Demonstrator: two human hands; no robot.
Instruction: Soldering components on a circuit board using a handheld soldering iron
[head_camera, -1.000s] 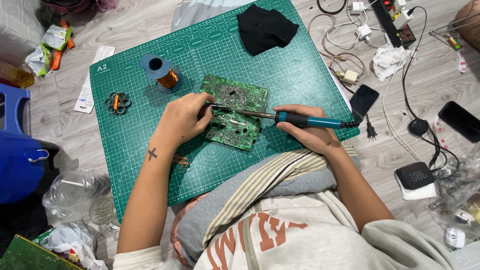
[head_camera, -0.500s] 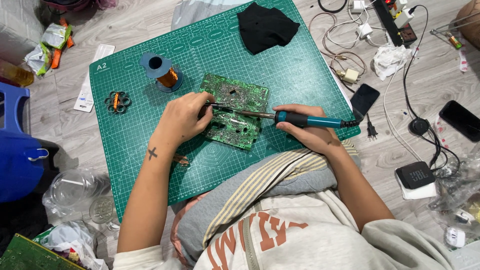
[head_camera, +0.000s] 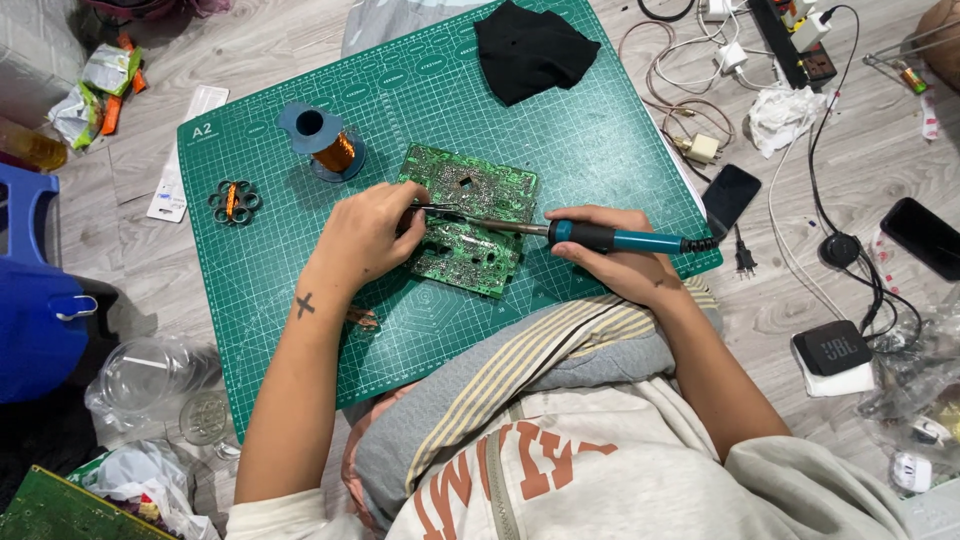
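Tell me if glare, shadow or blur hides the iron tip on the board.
Head view: even, soft light, no glare; circuit board sharp; left hand casts faint shadow on green mat; soldering iron in right hand crisp, tip partly behind left fingers.

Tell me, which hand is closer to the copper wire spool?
Left. The left hand rests on the circuit board, just right of and below the spool; the right hand, gripping the soldering iron, is farther right.

left hand (head_camera: 368, 232) hides tool tip and board's (head_camera: 470, 215) left edge; blue stool (head_camera: 30, 300) cut off
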